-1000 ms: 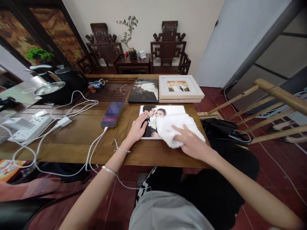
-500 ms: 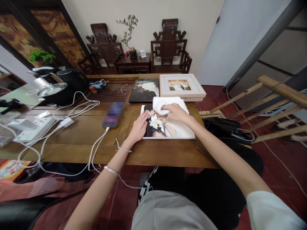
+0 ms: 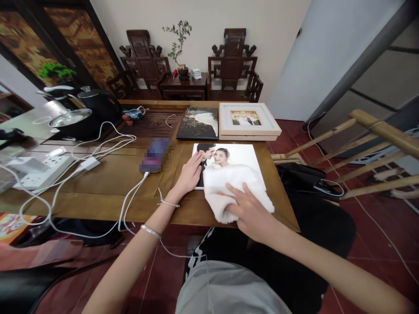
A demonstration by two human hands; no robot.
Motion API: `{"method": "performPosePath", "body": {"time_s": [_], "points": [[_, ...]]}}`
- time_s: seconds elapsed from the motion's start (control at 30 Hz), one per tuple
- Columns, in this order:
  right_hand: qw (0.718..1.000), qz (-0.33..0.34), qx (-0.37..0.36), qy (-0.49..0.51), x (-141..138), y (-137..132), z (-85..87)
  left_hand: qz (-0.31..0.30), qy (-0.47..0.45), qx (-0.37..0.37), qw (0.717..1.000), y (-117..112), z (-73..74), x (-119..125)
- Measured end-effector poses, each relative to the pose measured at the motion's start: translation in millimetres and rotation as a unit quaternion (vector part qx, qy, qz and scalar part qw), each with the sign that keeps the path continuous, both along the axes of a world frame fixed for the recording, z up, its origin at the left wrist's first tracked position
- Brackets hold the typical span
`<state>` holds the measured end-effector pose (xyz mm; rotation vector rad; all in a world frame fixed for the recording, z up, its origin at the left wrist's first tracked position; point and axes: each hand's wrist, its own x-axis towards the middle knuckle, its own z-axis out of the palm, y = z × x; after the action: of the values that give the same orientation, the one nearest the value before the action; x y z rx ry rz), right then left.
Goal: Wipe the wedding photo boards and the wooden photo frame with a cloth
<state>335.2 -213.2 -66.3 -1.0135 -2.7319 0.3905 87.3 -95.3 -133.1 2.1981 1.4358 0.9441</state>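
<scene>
A large unframed photo print of a couple lies flat on the wooden table in front of me. My left hand rests flat on its left edge, fingers stretched out. My right hand presses a folded white cloth onto the near part of the print, fingers spread over the cloth, which hangs slightly past the table's front edge.
Behind the print lie a dark photo print and a white framed picture. A phone on a white cable, a power strip, kettles and a teapot fill the left. A bamboo chair stands right.
My right hand has swept the cloth from the far edge of the print back toward me, to its near edge. My left hand has stayed on the print's left side.
</scene>
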Motion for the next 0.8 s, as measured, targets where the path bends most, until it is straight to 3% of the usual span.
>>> {"method": "performPosePath", "body": {"time_s": [0.1, 0.23, 0.37, 0.47, 0.6, 0.8], "points": [[1.0, -0.031, -0.002, 0.003, -8.7, 30.3, 6.1, -0.002, -0.006, -0.004, 1.0, 0.0, 0.9, -0.3], [0.997, -0.075, -0.006, 0.003, -23.1, 90.8, 16.4, -0.01, -0.009, -0.001, 1.0, 0.0, 1.0, -0.5], [0.995, -0.086, -0.027, 0.044, -35.8, 150.8, 26.0, -0.011, -0.013, 0.009, 1.0, 1.1, -0.5, -1.7], [0.993, -0.092, -0.038, 0.059, -41.3, 178.5, 29.6, -0.015, -0.019, 0.015, 1.0, 2.7, -1.5, -3.1], [0.994, -0.094, -0.025, 0.054, -44.4, 171.8, 26.3, -0.016, -0.023, 0.021, 0.999, 3.9, -2.3, -3.9], [0.996, -0.08, 0.03, -0.028, -37.0, 87.1, 3.2, -0.007, -0.025, 0.008, 1.0, 1.9, -1.9, -2.8]]}}
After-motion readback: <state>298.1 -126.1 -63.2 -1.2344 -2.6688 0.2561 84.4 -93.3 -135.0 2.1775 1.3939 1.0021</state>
